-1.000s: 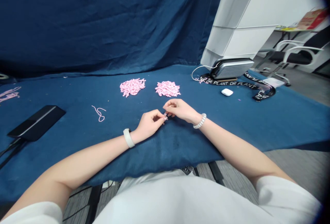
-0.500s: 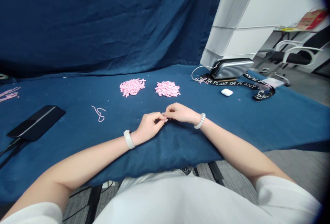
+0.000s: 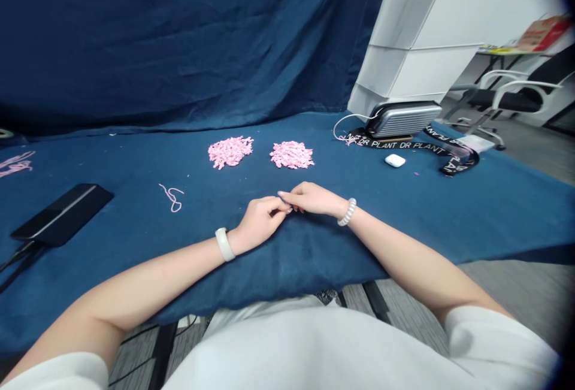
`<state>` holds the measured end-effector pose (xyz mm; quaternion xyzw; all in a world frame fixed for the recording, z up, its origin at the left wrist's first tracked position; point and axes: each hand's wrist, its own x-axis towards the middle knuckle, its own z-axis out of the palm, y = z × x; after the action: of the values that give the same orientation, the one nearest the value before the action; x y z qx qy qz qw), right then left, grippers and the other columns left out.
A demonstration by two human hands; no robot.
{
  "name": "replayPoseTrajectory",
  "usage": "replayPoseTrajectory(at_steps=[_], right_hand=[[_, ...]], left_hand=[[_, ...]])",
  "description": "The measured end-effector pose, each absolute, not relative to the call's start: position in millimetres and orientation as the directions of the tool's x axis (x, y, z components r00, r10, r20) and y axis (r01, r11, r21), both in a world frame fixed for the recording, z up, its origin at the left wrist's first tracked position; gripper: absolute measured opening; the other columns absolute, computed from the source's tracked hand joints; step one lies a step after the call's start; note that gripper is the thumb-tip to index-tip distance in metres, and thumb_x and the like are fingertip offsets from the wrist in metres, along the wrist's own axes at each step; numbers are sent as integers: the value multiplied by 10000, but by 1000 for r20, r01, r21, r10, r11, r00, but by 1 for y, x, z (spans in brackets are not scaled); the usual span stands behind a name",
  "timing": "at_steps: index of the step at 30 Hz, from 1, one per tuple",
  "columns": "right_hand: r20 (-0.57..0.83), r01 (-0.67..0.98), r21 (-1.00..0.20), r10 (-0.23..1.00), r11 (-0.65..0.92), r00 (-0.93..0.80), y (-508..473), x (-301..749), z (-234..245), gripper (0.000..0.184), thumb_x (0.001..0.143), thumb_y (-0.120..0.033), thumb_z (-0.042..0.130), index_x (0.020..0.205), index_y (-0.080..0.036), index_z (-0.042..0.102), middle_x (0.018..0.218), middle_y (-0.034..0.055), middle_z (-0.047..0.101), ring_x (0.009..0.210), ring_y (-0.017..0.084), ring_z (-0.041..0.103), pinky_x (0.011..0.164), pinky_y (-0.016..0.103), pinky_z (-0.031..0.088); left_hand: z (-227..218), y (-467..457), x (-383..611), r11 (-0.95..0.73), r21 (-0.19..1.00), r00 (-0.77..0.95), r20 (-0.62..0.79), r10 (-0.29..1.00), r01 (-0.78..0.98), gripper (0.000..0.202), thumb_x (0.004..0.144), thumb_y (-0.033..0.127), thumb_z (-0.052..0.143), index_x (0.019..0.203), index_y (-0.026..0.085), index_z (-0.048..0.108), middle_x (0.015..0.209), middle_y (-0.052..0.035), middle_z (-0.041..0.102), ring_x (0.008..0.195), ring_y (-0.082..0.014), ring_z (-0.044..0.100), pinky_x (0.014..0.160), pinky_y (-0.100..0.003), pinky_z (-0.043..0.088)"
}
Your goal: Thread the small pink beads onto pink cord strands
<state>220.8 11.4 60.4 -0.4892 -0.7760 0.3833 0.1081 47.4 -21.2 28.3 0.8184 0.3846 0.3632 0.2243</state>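
Observation:
My left hand (image 3: pixel 262 220) is closed in a pinch above the front of the blue cloth (image 3: pixel 215 204). My right hand (image 3: pixel 312 199) meets it at the fingertips, its thumb laid over the left fingers and its other fingers curled below. Whatever lies between the fingertips is too small or hidden to make out. Beyond the hands sit two piles of small pink knotted pieces, the left pile (image 3: pixel 230 152) and the right pile (image 3: pixel 291 154). Left of my left hand lies a loose pink string (image 3: pixel 171 197).
A black flat device (image 3: pixel 63 213) with cables lies at left, near pink strands (image 3: pixel 15 164). At right are a white earbud case (image 3: pixel 395 160), a black lettered strap (image 3: pixel 404 145) and a silver ribbed case (image 3: pixel 406 120). Blue fabric (image 3: pixel 179 42) hangs behind.
My right thumb has stretched out leftward over the left fingertips, and the right hand has tilted slightly. My left hand has stayed almost still. The piles look the same.

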Motion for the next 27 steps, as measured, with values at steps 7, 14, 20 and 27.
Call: replayPoseTrajectory(at_steps=[7, 14, 20, 27], right_hand=[[-210, 695, -675, 837, 250, -505, 13, 218, 58, 510, 769, -577, 401, 630, -103, 525, 567, -8, 452, 505, 37, 320, 491, 189, 232], [-245, 685, -695, 824, 218, -510, 14, 220, 60, 418, 794, -490, 407, 645, -109, 494, 551, -15, 438, 478, 30, 307, 480, 187, 222], [-221, 755, -604, 856, 256, -467, 11, 218, 62, 608, 776, -652, 344, 602, -105, 545, 522, 12, 463, 480, 51, 347, 492, 207, 231], [-217, 731, -624, 837, 277, -503, 8, 216, 60, 650, 775, -682, 308, 595, -99, 533, 527, 12, 464, 484, 46, 308, 499, 199, 227]], left_hand=[[28, -22, 48, -625, 619, 461, 431, 776, 475, 142, 778, 163, 520, 761, 170, 661, 817, -2, 667, 740, -72, 599, 743, -180, 444], [25, -21, 48, -625, 620, 460, 430, 777, 475, 150, 790, 196, 512, 775, 172, 659, 825, -8, 666, 760, -83, 604, 734, -189, 442], [23, -21, 47, -666, 574, 490, 455, 743, 476, 143, 777, 150, 511, 781, 173, 652, 838, -2, 665, 774, -80, 606, 741, -180, 445], [20, -21, 46, -728, 465, 532, 497, 685, 504, 145, 788, 158, 503, 773, 166, 647, 815, -10, 657, 745, -78, 591, 707, -178, 439]])
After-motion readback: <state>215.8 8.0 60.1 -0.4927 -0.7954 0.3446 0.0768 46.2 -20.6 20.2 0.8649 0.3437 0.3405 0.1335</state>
